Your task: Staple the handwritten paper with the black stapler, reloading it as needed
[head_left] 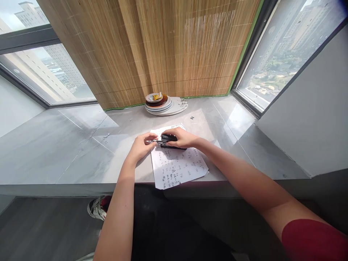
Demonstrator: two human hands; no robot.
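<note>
A black stapler (174, 145) lies over handwritten white sheets (181, 168) near the front edge of the ledge. My right hand (181, 137) is closed around its body from the right. At its left end, the fingers of my left hand (144, 145) are bent together at a metallic part of the stapler, thumb below and fingers above. Whether anything small sits between those left fingertips is too small to tell. The sheets are slightly fanned, with a corner showing beyond my right wrist.
Stacked plates (159, 107) with a small yellow item on top stand at the back by the bamboo blind (163, 50). Small dark pieces (192, 117) lie right of them, and small bits (106, 137) are scattered at left. Windows flank the ledge (81, 156).
</note>
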